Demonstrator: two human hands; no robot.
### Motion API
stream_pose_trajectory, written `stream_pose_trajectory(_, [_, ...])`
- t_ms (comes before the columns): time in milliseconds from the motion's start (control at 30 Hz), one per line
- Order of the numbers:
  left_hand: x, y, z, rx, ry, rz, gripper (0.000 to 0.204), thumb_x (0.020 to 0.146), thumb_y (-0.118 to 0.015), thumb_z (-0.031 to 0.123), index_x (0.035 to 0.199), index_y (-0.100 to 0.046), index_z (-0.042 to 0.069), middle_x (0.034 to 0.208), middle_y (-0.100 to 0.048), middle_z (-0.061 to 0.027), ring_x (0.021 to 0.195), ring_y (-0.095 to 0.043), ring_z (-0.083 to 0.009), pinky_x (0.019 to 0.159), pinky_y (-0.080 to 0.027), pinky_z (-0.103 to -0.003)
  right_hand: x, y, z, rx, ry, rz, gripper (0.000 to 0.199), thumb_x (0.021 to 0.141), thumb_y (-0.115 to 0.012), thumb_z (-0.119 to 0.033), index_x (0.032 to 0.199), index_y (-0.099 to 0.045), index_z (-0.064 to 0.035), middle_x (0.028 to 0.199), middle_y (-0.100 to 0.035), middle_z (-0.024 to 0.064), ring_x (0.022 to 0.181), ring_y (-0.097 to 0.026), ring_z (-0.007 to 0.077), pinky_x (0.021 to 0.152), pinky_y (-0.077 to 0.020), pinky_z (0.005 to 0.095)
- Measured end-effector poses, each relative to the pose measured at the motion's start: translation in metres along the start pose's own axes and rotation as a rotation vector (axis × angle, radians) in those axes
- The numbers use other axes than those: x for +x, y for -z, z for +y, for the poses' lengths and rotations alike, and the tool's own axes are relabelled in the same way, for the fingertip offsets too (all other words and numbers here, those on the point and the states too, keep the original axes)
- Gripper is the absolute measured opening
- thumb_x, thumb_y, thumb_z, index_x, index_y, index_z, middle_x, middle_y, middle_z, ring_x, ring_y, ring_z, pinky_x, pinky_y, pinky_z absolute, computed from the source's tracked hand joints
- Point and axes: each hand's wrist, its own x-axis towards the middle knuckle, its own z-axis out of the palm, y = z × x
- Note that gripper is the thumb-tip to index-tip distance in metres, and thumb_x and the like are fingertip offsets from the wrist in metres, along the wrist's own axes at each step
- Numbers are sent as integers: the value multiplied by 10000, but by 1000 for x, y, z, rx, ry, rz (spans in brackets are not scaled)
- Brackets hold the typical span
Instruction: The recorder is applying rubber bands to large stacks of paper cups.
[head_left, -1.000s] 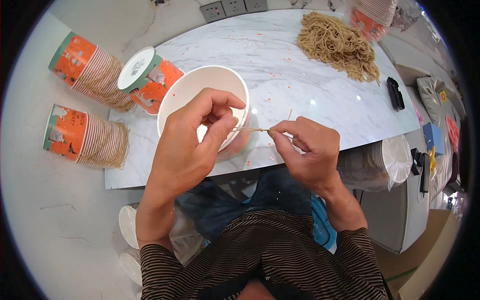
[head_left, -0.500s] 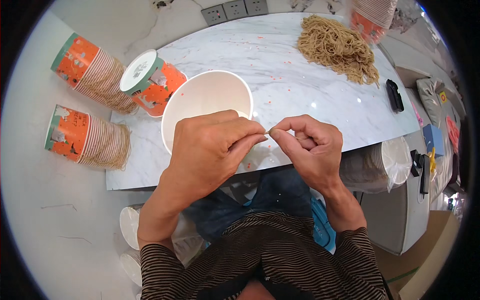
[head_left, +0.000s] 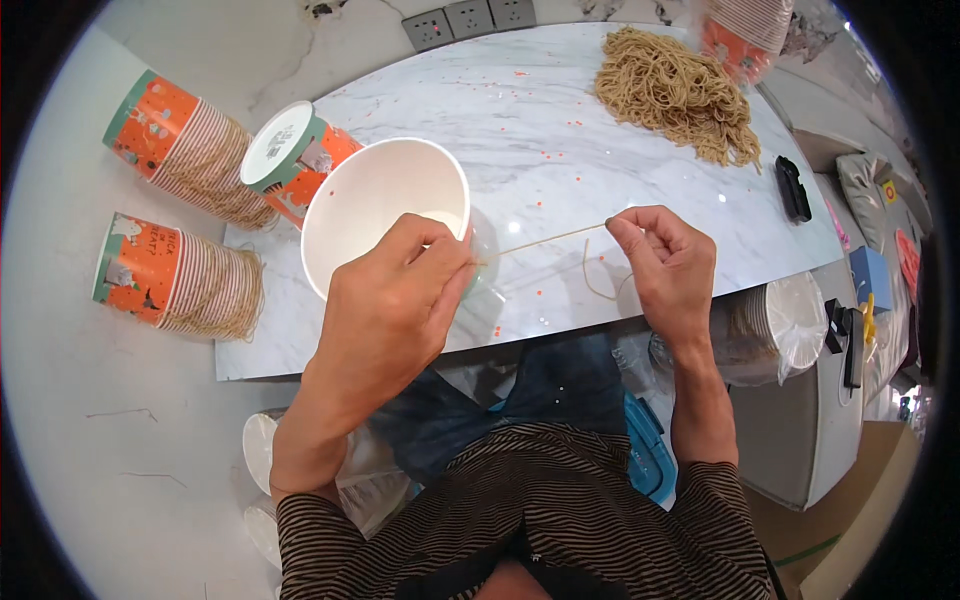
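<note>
My left hand (head_left: 395, 285) is closed in a pinch on one end of a thin tan string (head_left: 545, 240), close to the rim of a white-lined paper bucket (head_left: 385, 185). Whether those fingers also grip the bucket is hidden. The string runs taut up to the fingertips of my right hand (head_left: 668, 265), which pinches it over the table. From the right hand a loose tail curls down. A large heap of the same tan string (head_left: 680, 95) lies at the far right of the table.
Two stacks of orange paper buckets (head_left: 165, 275) with strings stand at left, beside a lidded orange-and-green bucket (head_left: 295, 165). A black object (head_left: 791, 190) lies near the right edge of the marble-look table (head_left: 420, 90). Wrapped containers (head_left: 795, 320) sit below at right.
My hands have moved apart, the right hand going right, stretching the string between them. The open white-lined bucket has shifted slightly left.
</note>
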Motion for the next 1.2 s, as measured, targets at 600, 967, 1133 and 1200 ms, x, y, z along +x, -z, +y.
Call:
stream_pose_trajectory(600, [-14, -1, -5, 27, -18, 59, 220, 916, -688, -13, 1133, -680, 21, 973, -728, -158, 862, -726, -337, 747, -585, -391, -3, -33, 17, -487, 42, -296, 204, 869, -761, -259, 887, -790, -58, 738, -713, 199, 703, -709, 373, 666, -548, 449])
stream_pose_trajectory(967, [-36, 21, -43, 103, -9, 67, 269, 854, -644, -65, 1088, -740, 27, 984, -751, -168, 958, -721, -364, 874, -572, -427, 21, 134, 48, 1132, 189, -301, 252, 1068, -508, -24, 1300, -556, 62, 976, -636, 84, 415, -362, 6, 371, -272, 185])
stream_pose_trajectory(1133, [-34, 23, -59, 40, -45, 38, 283, 834, -629, -102, 1066, -741, 14, 979, -742, -167, 993, -711, -369, 1010, -543, -456, 41, 140, 38, 1278, 425, -429, 490, 1048, -414, 90, 1533, -457, 42, 1471, -600, 219, 405, -417, -8, 402, -313, 174])
stream_pose_trajectory(1200, [-32, 24, -63, 10, -30, 21, 292, 823, -623, -122, 1057, -740, 9, 991, -739, -168, 1013, -705, -370, 1054, -526, -465, 50, 135, 33, 1250, 462, -504, 502, 1052, -414, 80, 1549, -451, 23, 1540, -547, 217, 416, -404, -25, 423, -326, 173])
